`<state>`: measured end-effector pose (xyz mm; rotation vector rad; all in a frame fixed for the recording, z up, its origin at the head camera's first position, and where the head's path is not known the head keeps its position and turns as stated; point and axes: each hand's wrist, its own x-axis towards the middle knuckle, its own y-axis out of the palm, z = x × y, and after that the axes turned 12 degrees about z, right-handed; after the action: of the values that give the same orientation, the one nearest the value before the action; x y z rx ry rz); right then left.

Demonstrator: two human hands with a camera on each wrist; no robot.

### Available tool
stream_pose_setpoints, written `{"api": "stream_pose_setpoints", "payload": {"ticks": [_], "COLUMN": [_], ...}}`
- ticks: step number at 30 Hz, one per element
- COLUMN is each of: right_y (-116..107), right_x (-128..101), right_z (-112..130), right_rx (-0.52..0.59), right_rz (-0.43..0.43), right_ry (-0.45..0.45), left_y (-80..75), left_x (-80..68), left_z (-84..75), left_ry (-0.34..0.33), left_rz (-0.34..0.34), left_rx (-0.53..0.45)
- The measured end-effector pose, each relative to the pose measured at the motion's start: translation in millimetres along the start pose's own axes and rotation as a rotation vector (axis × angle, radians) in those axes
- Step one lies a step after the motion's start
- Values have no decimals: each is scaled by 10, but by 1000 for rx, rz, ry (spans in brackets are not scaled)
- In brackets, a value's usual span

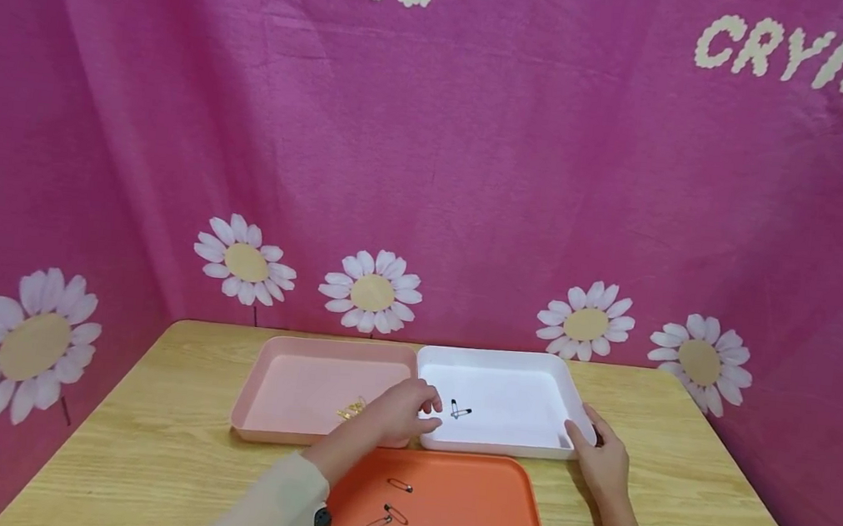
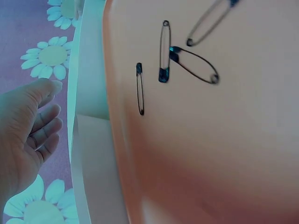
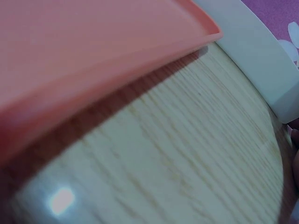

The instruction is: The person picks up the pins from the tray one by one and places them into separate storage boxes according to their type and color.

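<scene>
Draped behind and to both sides of a light wooden table (image 1: 150, 440), a magenta cloth backdrop (image 1: 474, 176) printed with white daisies (image 1: 371, 290) and the word "CRYING" in cream letters (image 1: 801, 56). Even, soft light, fabric faintly creased.

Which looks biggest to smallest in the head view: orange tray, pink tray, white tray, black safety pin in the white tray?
1. Orange tray, though it is cut off by the frame and nearest the camera, so unsure.
2. Pink tray and white tray look alike.
3. Black safety pin, by far the smallest.
</scene>
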<state>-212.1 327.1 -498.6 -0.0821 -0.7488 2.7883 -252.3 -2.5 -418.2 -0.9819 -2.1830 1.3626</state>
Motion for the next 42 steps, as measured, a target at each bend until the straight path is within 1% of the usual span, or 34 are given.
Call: {"api": "stream_pose_setpoints", "payload": {"ticks": [5,8,12,15,23,26,31,36,40,42], "right_y": [-8,-9,-2,-1,3,1,2,5,6,8], "right_x": [2,5,6,4,-8,-19,-27,-19,-24,-26], "right_z": [5,4,1,13,39,37,26,21,28,31], "right_rx": [-2,-3,-1,-6,-15,-17,-26,-27,-15,-13], "right_rz": [1,-1,-4,-2,-10,-11,-24,-30,-21,-18], "right_ry": [7,8,2,2,5,7,5,-1,0,-1], "left_y": [2,17,38,48,67,78,131,242,332,366], "left_x": [-112,-188,-333,-457,-745,-837,-998,-1134,-1196,-1222], "left_z": [17,38,60,84,128,148,190,224,225,223], "left_ry": [1,20,38,37,38,31,13,27,25,25], "left_rz": [-5,-9,-17,-19,27,50,96,135,164,161], "left_rx": [13,15,22,22,14,-26,-187,-316,-370,-355]}}
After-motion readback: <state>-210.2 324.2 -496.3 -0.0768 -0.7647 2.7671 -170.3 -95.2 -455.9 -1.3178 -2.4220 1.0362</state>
